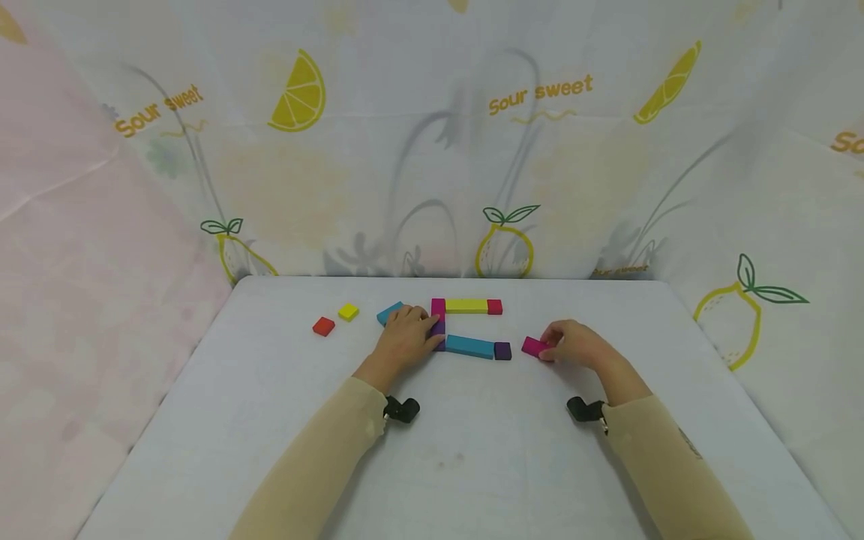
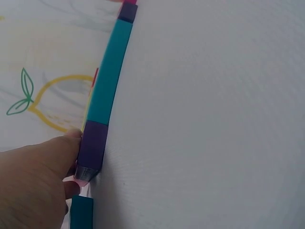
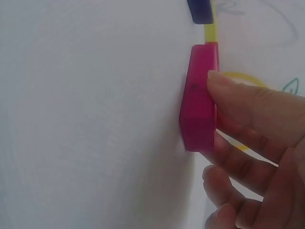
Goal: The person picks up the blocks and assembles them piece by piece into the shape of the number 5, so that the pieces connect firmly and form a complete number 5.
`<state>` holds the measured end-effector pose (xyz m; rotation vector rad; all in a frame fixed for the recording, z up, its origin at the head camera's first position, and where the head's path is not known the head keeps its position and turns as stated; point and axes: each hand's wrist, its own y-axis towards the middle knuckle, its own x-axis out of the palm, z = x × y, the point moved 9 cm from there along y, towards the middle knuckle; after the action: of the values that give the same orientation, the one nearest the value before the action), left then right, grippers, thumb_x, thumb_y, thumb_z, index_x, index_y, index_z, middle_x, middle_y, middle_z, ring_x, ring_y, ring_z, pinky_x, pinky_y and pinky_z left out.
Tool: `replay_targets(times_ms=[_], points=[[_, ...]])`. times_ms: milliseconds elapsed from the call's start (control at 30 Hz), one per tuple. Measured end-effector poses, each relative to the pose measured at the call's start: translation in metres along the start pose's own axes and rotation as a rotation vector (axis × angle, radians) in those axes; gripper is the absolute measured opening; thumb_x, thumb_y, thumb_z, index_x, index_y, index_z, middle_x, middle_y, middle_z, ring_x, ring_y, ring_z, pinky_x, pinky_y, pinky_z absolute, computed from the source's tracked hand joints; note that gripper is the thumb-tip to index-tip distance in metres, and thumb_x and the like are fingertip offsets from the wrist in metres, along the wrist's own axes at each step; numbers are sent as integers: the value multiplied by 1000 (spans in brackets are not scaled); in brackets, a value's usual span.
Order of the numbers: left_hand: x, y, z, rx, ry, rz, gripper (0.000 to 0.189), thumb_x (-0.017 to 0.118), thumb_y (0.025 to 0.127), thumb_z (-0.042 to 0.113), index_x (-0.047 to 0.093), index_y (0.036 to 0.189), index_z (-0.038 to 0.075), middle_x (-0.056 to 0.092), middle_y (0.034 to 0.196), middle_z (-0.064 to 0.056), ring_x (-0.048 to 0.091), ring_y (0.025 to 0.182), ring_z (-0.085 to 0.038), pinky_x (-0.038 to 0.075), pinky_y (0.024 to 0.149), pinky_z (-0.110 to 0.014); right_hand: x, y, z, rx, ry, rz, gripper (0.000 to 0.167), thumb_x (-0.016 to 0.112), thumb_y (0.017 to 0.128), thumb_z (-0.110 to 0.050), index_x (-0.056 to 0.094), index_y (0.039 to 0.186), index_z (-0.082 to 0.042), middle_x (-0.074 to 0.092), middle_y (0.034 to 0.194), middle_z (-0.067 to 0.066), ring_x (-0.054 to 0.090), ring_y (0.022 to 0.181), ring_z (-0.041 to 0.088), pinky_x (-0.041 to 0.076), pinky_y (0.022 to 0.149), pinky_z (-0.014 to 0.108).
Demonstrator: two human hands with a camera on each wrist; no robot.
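My right hand (image 1: 574, 345) pinches a magenta block (image 3: 198, 100) between thumb and fingers, low over the white table. Left of it lie a small purple block (image 1: 502, 351) and a long blue block (image 1: 469, 346) in a row. My left hand (image 1: 403, 337) rests against an upright line of magenta (image 1: 438, 304) and purple (image 1: 438, 328) blocks, its thumb and a fingertip touching the purple part. In the left wrist view, the thumb lies along the purple end block (image 2: 93, 145). Another blue block (image 1: 389, 312) is partly hidden behind this hand.
A long yellow block (image 1: 466, 306) and a small red block (image 1: 495, 307) run right from the line's far end. At the left lie a loose yellow block (image 1: 348, 312) and a red block (image 1: 324, 326). A lemon-printed curtain (image 1: 405, 165) stands behind the table (image 1: 472, 465).
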<state>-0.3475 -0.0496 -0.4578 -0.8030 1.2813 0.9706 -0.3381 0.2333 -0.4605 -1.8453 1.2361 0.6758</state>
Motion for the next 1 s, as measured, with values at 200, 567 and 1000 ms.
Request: replay_targets(times_ms=[200,567,1000], points=[[0,0,0,3,5,1,54,53,102,48,54,146,18,55,127,-7,43,125,-28,31,111,-48,7,-7,-2,-13,-9,-23,24,79,87,-19,67,103,-5,61,91,7,55,88,24,48,78,39],[1,1,0,-3,-3,-3,54,53,102,48,53,147,18,55,128,-7,43,125,-29,31,111,-48,19,-24,-18,-37,-14,-44,29,81,85,-23,63,99,-6,61,85,5,55,81,22,48,73,36],[0,1,0,-6,7,-3,54,54,101,47,54,146,18,55,128,-8,43,125,-29,32,110,-49,34,-31,-28,5,-37,-63,33,81,85,-28,61,101,-7,61,86,5,55,83,22,50,72,36]])
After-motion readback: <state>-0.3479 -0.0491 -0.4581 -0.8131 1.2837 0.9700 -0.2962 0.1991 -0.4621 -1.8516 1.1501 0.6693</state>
